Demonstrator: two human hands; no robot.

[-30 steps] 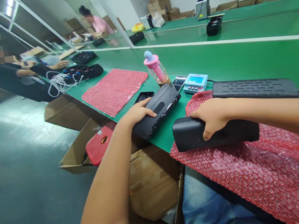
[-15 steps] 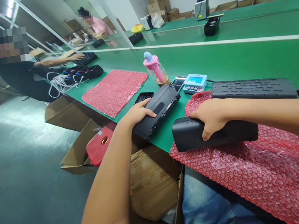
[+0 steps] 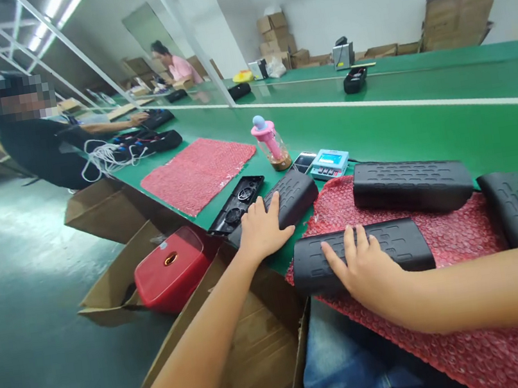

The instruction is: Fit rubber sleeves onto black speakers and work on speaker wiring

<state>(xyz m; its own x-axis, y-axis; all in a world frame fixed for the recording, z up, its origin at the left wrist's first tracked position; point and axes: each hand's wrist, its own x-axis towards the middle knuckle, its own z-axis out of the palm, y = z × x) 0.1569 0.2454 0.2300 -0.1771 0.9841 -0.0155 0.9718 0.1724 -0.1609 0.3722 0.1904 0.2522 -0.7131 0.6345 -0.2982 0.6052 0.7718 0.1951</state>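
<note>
My left hand [image 3: 261, 229] lies flat, fingers stretched, on a black ribbed speaker [image 3: 291, 195] at the near edge of the green bench. My right hand [image 3: 363, 263] rests open on top of a second black speaker [image 3: 393, 245], which lies on red bubble wrap [image 3: 476, 311] hanging over my lap. Two more black speakers [image 3: 412, 184] [image 3: 517, 207] lie farther back on the same wrap. A black plastic shell [image 3: 237, 205] sits just left of my left hand.
Behind the speakers stand a pink bottle [image 3: 271, 143], a phone [image 3: 303, 161] and a small blue meter [image 3: 329, 162]. Another red bubble sheet [image 3: 200, 171] lies to the left. Cardboard boxes [image 3: 110, 206] and a red case [image 3: 172, 273] sit on the floor. Two people [image 3: 43, 135] work farther along.
The camera tilted and the view shifted. My right hand went from gripping the near speaker's side to lying flat on its top. My left hand now lies farther onto the other speaker.
</note>
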